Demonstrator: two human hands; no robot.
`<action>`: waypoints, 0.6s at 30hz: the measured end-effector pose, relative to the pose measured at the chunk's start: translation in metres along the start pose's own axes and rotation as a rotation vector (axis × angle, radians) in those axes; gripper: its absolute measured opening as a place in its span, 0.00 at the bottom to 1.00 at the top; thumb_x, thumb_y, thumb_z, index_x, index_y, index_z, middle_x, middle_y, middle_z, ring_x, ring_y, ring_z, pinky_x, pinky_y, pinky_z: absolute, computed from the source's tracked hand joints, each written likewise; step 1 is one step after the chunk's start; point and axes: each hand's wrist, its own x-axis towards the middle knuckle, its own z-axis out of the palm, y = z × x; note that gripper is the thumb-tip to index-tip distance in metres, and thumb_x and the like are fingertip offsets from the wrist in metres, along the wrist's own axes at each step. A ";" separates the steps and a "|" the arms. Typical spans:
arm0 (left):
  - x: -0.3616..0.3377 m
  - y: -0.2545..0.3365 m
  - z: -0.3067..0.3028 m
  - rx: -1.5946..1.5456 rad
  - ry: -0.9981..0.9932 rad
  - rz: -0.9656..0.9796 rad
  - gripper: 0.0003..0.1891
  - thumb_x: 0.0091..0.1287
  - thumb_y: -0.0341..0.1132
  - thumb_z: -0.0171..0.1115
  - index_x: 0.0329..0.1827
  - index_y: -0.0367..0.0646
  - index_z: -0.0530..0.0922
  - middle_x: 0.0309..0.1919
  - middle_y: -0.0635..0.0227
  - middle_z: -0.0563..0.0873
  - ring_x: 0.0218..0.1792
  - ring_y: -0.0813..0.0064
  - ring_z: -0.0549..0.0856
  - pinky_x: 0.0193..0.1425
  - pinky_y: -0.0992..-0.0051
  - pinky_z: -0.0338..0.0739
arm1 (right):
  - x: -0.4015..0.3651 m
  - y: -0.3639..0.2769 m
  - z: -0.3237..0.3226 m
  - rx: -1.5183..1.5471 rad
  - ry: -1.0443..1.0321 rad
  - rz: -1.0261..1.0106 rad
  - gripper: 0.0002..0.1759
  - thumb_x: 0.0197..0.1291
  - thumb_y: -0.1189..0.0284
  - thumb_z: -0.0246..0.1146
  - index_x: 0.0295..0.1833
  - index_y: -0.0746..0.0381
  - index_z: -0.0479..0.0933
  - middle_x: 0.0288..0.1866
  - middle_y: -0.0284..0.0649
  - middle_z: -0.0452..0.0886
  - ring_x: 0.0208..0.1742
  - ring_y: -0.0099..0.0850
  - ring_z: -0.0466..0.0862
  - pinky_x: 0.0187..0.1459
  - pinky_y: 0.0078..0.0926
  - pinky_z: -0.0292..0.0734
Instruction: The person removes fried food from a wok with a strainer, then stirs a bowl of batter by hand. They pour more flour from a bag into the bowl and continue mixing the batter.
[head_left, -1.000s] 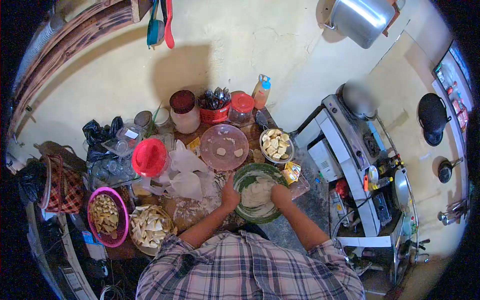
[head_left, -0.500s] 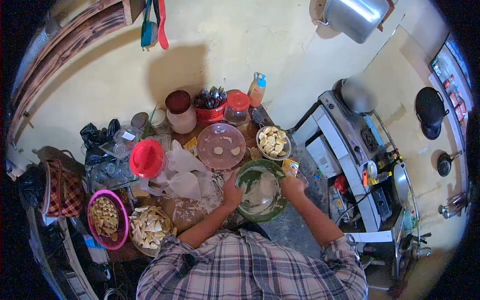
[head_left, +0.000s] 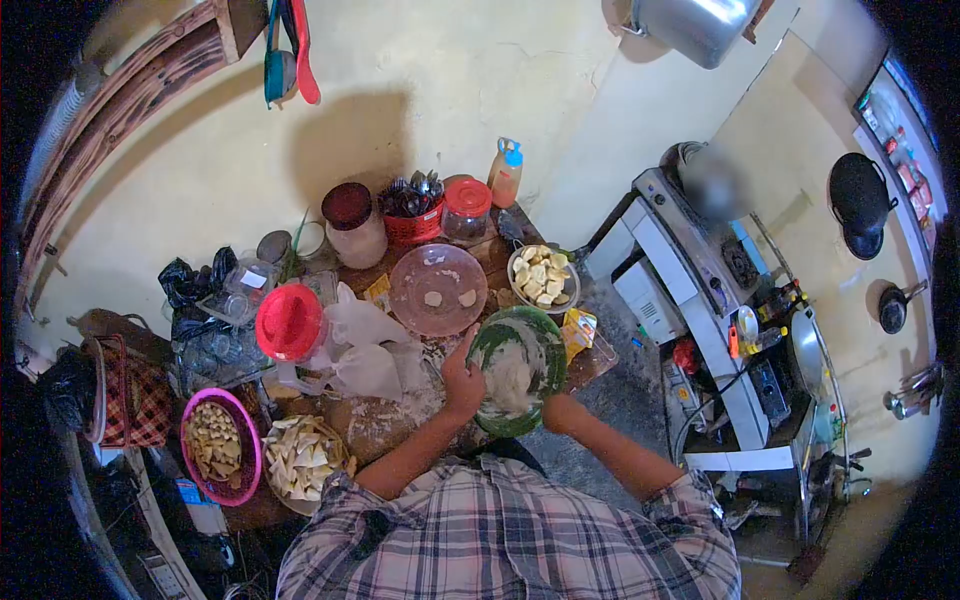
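Observation:
A green bowl (head_left: pixel 552 355) is held over the near edge of the table, with white, floury stuff (head_left: pixel 508 380) spread on its bottom and smeared up the wall. My left hand (head_left: pixel 463 383) grips the rim on the left side, its thumb up along the edge. On the lower right rim, my right hand (head_left: pixel 564 413) is closed round the edge. Behind the bowl stand a metal bowl of pale cut pieces (head_left: pixel 542 276) and a translucent pink basin (head_left: pixel 410 310) holding two small pale lumps.
White plastic bags (head_left: pixel 365 350) lie left of the bowl on the floury table (head_left: pixel 385 412). Farther left are a red-lidded container (head_left: pixel 290 322), a pink basket (head_left: pixel 254 455) and a basket of pale slices (head_left: pixel 300 460). Jars and a cutlery basket (head_left: pixel 415 228) line the wall. A stove (head_left: pixel 690 235) stands right.
The bowl has turned and tilted a little. My right hand has slid from its upper right rim down to the lower right. The camera view has shifted slightly.

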 end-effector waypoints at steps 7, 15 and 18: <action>-0.009 -0.023 -0.002 0.002 0.040 -0.050 0.31 0.45 0.14 0.41 0.58 0.37 0.67 0.49 0.49 0.76 0.52 0.57 0.75 0.56 0.70 0.65 | 0.037 -0.025 0.016 0.015 -0.081 -0.422 0.10 0.48 0.71 0.53 0.33 0.66 0.75 0.24 0.48 0.77 0.25 0.43 0.79 0.27 0.38 0.74; -0.010 -0.019 -0.010 -0.002 0.000 -0.078 0.30 0.45 0.15 0.42 0.57 0.35 0.67 0.51 0.47 0.74 0.54 0.58 0.74 0.58 0.71 0.64 | 0.050 0.024 -0.004 0.243 0.120 -0.122 0.09 0.50 0.71 0.53 0.31 0.65 0.75 0.23 0.46 0.77 0.21 0.39 0.78 0.22 0.37 0.73; -0.010 -0.029 -0.006 -0.009 0.019 -0.092 0.30 0.45 0.16 0.42 0.57 0.34 0.67 0.51 0.47 0.74 0.53 0.57 0.74 0.58 0.71 0.64 | 0.047 0.045 -0.006 0.283 0.283 0.065 0.09 0.49 0.71 0.53 0.29 0.65 0.77 0.24 0.45 0.79 0.20 0.37 0.79 0.20 0.37 0.73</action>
